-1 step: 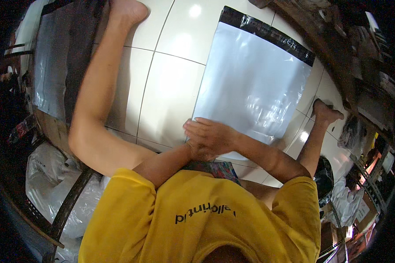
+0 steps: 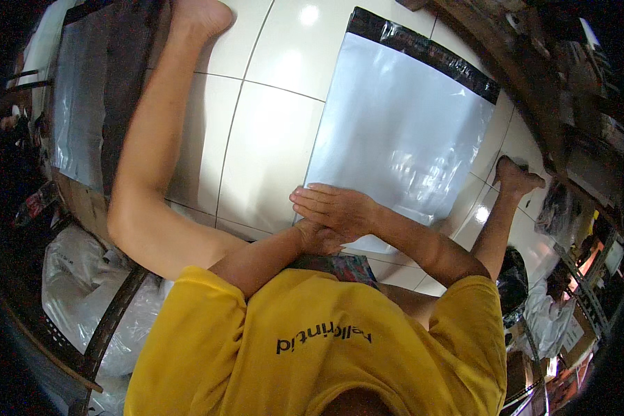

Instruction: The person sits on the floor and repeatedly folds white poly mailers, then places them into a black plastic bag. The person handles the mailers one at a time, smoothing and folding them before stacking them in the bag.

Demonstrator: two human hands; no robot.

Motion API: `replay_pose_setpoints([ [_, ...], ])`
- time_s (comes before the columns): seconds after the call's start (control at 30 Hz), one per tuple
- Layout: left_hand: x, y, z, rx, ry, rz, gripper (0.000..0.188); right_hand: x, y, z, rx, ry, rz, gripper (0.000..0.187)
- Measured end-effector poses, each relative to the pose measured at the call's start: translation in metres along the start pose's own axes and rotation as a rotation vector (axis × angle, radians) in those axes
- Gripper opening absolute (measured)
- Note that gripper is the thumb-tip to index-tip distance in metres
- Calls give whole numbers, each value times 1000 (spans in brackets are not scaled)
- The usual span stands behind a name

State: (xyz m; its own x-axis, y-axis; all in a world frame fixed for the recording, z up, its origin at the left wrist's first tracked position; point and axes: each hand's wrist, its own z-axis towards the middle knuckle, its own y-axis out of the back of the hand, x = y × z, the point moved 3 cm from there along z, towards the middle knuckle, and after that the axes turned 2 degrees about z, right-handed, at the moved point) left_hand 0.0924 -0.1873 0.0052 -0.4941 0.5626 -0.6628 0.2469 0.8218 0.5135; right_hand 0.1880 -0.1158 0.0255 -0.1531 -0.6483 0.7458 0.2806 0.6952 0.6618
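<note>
A large pale grey plastic mailing bag point(image 2: 395, 125) lies flat on the tiles, with a glossy black strip point(image 2: 423, 52) along its far end. At its near left corner my two hands are crossed. My right hand point(image 2: 340, 208) is on top, its fingers stretched out flat and pointing left across the bag's edge. My left hand point(image 2: 319, 239) is underneath and close to the bag's near edge. The right hand hides most of its fingers, so whether it grips the bag does not show.
My bare legs are spread on both sides of the bag. Another grey and dark plastic sheet point(image 2: 80, 104) is at the far left. Clear plastic bundles point(image 2: 83, 284) sit by a metal rack bar point(image 2: 114, 315). Dark furniture point(image 2: 527, 76) borders the right; a black bag point(image 2: 512, 284) is lower right.
My right hand has shifted very slightly away from me over the left one. The bag lies almost as before.
</note>
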Motion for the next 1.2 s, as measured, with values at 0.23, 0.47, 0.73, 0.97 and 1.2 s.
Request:
replay_pose_setpoints([
  [0.23,0,-13,15,-499,-254,431,60,-68,43,15,109,-137,-150,82],
  [0.47,1,-11,13,-462,-264,593,62,-154,139,29,-44,-240,-494,81],
  [0.73,1,2,9,-338,-255,499,74,-151,141,14,-247,-364,-570,78],
  [0.97,-8,3,11,-374,-187,490,74,10,8,-139,-819,-1203,-508,80],
  [1.2,-15,13,6,-370,-162,551,76,49,-55,-169,-664,-1420,-460,86],
])
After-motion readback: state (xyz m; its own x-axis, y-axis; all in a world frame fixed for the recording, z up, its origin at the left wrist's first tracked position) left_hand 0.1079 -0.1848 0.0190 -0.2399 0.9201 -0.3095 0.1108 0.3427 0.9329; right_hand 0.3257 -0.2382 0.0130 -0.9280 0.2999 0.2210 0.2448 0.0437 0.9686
